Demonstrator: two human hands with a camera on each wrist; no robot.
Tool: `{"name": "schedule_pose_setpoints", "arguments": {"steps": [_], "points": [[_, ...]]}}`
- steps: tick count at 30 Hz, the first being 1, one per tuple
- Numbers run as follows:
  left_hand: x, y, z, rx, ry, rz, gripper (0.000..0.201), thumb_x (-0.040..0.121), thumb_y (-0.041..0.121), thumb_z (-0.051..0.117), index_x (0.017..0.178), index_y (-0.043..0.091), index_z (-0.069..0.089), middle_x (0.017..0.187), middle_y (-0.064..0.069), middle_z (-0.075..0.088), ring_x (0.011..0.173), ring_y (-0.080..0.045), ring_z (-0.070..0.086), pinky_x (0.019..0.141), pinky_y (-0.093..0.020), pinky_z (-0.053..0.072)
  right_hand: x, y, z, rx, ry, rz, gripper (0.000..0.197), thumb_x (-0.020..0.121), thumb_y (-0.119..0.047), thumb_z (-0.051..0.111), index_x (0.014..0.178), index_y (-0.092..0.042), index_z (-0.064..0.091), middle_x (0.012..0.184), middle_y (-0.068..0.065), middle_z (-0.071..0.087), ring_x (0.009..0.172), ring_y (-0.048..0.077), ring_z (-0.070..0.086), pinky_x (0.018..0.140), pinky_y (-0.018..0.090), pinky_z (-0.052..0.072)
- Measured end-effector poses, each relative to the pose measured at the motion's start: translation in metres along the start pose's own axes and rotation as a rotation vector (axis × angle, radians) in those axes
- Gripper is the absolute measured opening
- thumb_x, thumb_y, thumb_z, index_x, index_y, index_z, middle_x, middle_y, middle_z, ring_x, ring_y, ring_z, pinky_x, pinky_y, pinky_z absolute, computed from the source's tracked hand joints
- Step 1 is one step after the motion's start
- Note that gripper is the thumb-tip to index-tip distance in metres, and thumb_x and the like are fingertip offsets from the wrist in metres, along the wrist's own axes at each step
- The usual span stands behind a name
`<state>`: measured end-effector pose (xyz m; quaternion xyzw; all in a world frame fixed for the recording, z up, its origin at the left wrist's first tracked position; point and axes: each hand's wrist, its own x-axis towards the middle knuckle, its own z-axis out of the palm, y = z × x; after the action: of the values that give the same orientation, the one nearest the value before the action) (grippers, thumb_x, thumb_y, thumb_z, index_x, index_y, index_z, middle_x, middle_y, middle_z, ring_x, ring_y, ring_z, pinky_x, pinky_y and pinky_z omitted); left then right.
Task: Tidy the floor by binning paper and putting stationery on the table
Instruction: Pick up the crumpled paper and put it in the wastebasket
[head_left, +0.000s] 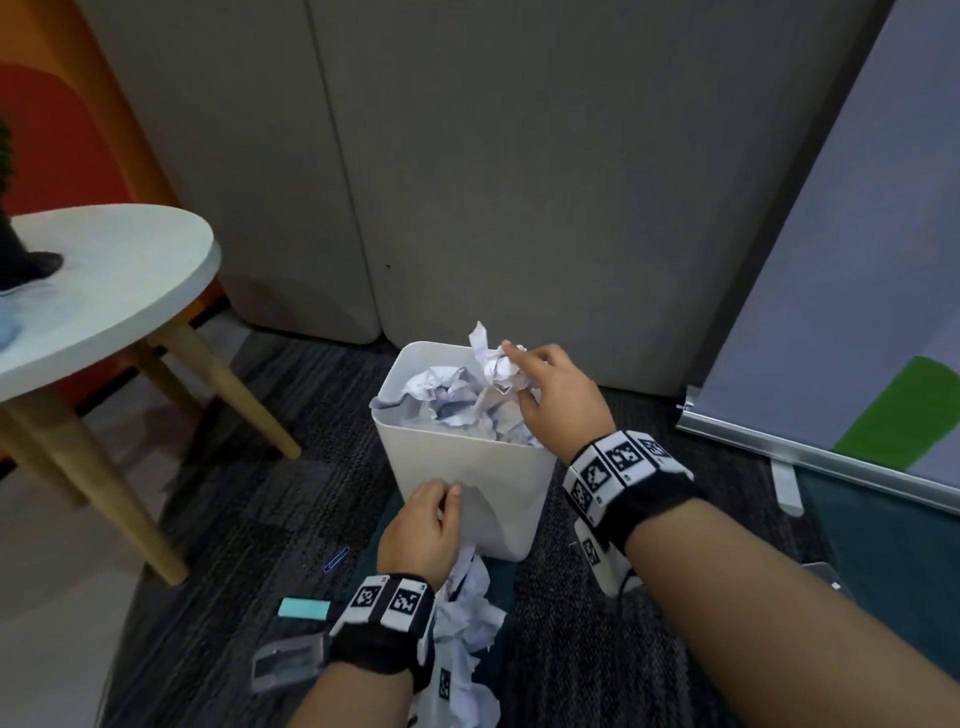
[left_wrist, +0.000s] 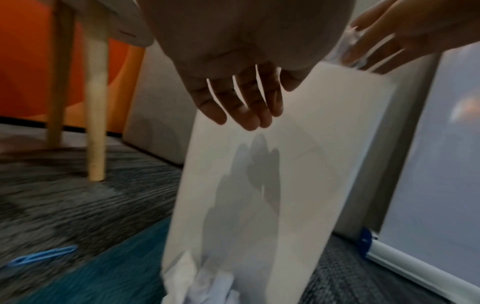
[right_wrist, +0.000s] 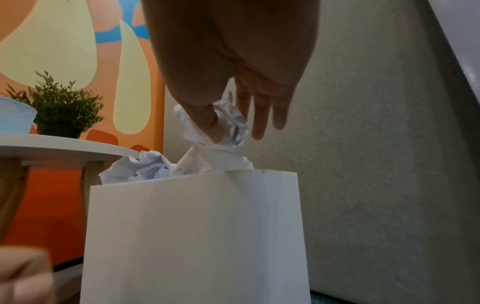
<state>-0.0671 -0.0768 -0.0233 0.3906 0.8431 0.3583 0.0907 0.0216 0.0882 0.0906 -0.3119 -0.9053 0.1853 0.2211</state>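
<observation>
A white bin (head_left: 467, 483) stands on the carpet, heaped with crumpled paper (head_left: 441, 387). Over its far right corner my right hand (head_left: 524, 374) pinches a crumpled paper ball (head_left: 496, 366); the right wrist view shows the thumb and fingers closed round that ball (right_wrist: 228, 125) just above the rim (right_wrist: 197, 176). My left hand (head_left: 441, 499) hangs in front of the bin's near wall (left_wrist: 285, 185), its fingers (left_wrist: 246, 111) straight and empty. Below it more crumpled paper (head_left: 467, 613) lies on the floor. A blue paper clip (head_left: 336, 558), a teal eraser (head_left: 304, 608) and a clear plastic item (head_left: 285, 665) lie to the left.
A round white table (head_left: 130, 291) with wooden legs (head_left: 234, 384) stands at the left, carrying a potted plant (right_wrist: 62, 111). Grey cabinet fronts (head_left: 467, 182) rise behind the bin. A roll-up banner (head_left: 831, 457) leans at the right, its base on the carpet.
</observation>
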Motion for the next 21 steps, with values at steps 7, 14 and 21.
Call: {"name": "schedule_pose_setpoints", "arguments": {"steps": [7, 14, 21], "points": [[-0.006, -0.06, 0.014, 0.117, -0.205, -0.225, 0.026, 0.097, 0.039, 0.039, 0.088, 0.018, 0.052, 0.101, -0.007, 0.058, 0.086, -0.025, 0.057, 0.068, -0.031, 0.041, -0.009, -0.007, 0.023, -0.164, -0.043, 0.13, 0.043, 0.078, -0.015, 0.056, 0.119, -0.025, 0.064, 0.113, 0.008, 0.054, 0.108, 0.03, 0.051, 0.099, 0.039, 0.035], [-0.011, -0.079, 0.029, 0.192, -0.385, -0.302, 0.017, 0.094, 0.028, 0.045, 0.097, 0.015, 0.055, 0.115, -0.012, 0.053, 0.103, -0.031, 0.056, 0.085, -0.035, 0.046, -0.015, -0.005, 0.024, -0.21, -0.205, 0.126, 0.047, 0.086, -0.018, 0.048, 0.133, -0.016, 0.051, 0.12, 0.008, 0.044, 0.117, 0.028, 0.043, 0.098, 0.039, 0.034], [-0.015, -0.079, 0.05, 0.157, -0.442, -0.303, 0.018, 0.09, 0.026, 0.051, 0.105, 0.018, 0.056, 0.119, -0.008, 0.051, 0.105, -0.027, 0.054, 0.087, -0.031, 0.044, -0.014, -0.006, 0.024, 0.016, -0.099, 0.115, 0.036, 0.08, -0.01, 0.055, 0.116, -0.017, 0.053, 0.106, 0.007, 0.055, 0.093, 0.03, 0.058, 0.081, 0.037, 0.046]]}}
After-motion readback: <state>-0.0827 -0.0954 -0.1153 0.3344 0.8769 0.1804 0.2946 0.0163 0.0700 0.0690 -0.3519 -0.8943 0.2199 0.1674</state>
